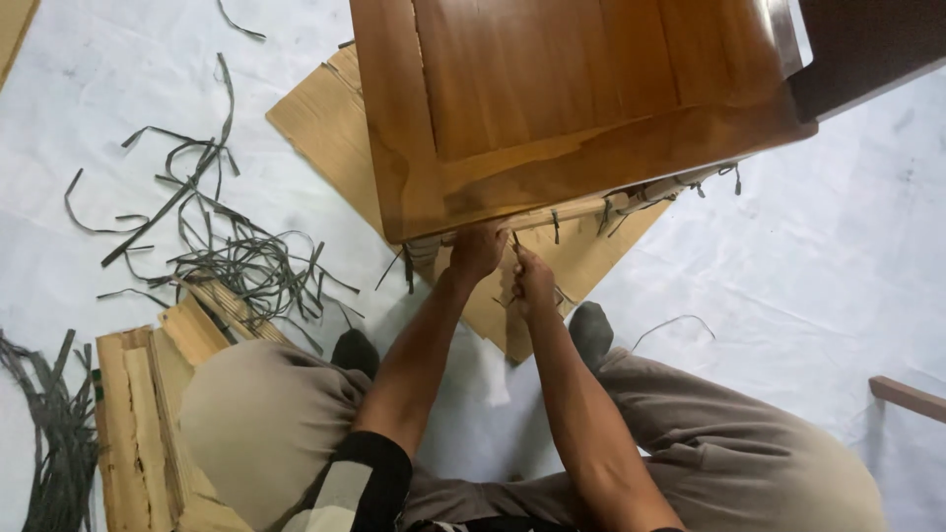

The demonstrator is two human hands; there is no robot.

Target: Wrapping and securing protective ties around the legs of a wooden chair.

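Brown polished wooden furniture panel (552, 99) tilted over the floor, lower edge lying just above both hands, raw pale wooden rail (562, 212) running along that edge with short grey strap ends hanging from it. Left hand (477, 251) curled closed against the rail at the panel's lower corner, fingers hidden under the edge, so exact grip impossible to tell. Right hand (533, 281) just beside it, closed into a fist round a thin dark strip (514, 239) that rises to the rail. Hands nearly touching, forearms stretched forward between bent knees in beige trousers (266, 414).

Flat brown corrugated cardboard sheet (325, 118) spread beneath the panel on the white floor covering (838, 276). Tangled heap of cut grey plastic straps (236, 256) well off to the left, more grey straps (54, 433) bunched at the left edge. Stack of pale split wooden boards (133, 424) beside the left knee. Dark socked feet (589, 330) just under the hands. Brown wooden bar end (907, 396) at the right edge, well apart.
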